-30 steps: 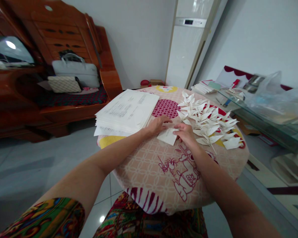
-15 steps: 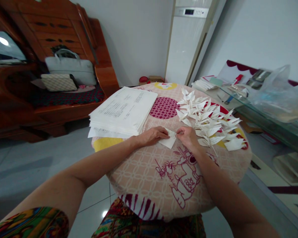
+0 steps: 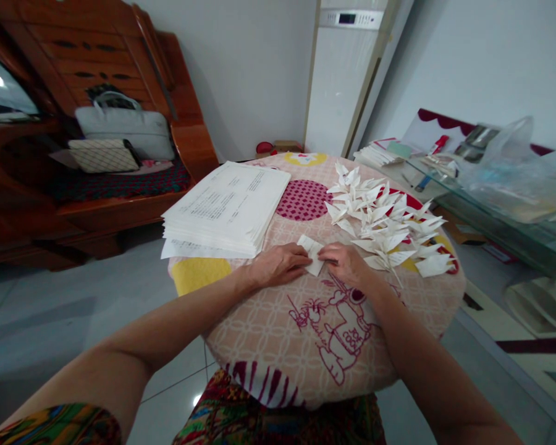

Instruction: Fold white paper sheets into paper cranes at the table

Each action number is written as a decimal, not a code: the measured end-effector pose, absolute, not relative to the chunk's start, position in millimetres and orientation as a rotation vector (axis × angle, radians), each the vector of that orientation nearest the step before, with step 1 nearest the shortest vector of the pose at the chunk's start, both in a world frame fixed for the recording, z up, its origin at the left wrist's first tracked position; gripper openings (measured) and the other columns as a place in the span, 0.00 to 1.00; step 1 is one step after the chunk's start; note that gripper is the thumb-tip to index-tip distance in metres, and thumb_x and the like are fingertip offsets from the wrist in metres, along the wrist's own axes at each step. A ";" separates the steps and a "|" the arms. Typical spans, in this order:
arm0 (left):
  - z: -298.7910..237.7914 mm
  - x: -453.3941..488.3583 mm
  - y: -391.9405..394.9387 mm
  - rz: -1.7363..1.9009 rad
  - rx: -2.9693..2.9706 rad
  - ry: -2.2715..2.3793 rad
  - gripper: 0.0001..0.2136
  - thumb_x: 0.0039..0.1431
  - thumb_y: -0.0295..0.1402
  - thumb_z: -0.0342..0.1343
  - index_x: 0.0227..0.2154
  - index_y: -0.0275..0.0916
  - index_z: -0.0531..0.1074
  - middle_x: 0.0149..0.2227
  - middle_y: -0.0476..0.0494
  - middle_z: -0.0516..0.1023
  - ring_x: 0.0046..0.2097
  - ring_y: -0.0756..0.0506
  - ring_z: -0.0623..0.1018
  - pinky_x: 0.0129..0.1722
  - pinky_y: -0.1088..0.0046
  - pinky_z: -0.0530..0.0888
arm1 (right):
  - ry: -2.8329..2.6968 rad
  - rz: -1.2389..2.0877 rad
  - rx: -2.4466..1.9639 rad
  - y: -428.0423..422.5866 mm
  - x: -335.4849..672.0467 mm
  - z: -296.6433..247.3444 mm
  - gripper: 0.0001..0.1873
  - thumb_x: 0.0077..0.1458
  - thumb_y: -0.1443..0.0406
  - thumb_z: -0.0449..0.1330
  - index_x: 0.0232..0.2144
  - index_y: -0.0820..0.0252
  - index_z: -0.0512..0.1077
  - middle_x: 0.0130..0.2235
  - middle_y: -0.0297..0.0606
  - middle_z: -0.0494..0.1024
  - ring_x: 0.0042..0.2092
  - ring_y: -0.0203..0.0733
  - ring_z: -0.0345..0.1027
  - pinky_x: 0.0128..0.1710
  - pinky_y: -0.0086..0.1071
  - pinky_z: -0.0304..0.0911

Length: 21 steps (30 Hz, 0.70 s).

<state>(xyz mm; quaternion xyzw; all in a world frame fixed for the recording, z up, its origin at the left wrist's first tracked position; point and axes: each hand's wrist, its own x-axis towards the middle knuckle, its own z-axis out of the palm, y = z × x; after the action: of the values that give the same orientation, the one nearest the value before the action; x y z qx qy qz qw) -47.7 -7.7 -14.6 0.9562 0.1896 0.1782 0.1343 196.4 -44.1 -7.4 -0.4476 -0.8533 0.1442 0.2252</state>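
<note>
Paper (image 3: 311, 246), small, white and folded, lies on the pink patterned cloth (image 3: 259, 327), gripped by the bare left hand (image 3: 280, 264) and bare right hand (image 3: 347, 264); uneven pulling could skew its fold.

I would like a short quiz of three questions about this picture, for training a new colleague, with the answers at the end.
1. What are the person's left hand and right hand both touching?
2. True or false: the thick stack of white printed paper sheets lies to the left of the group of pointed, folded white paper pieces.
3. Where is the light grey handbag?
A) on the glass shelf
B) on the reddish-brown wooden bench
C) on the tiled floor

Key:
1. A small, flat, folded piece of white paper.
2. True.
3. B.
</note>
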 end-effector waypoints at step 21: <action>-10.5 -41.1 -3.1 0.630 2.522 0.580 0.12 0.64 0.38 0.58 0.45 0.37 0.79 0.43 0.39 0.80 0.46 0.45 0.78 0.47 0.68 0.73 | -2.314 0.378 -1.086 -47.1 201.3 -12.8 0.07 0.59 0.69 0.62 0.33 0.58 0.82 0.38 0.42 0.83 0.41 0.43 0.75 0.43 0.37 0.70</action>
<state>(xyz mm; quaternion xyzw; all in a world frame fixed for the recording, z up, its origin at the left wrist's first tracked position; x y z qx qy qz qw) -41.1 -3.1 -10.5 0.9200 0.2117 0.2299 0.2365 201.3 -47.1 -12.8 -0.4042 -0.8610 0.1406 0.2749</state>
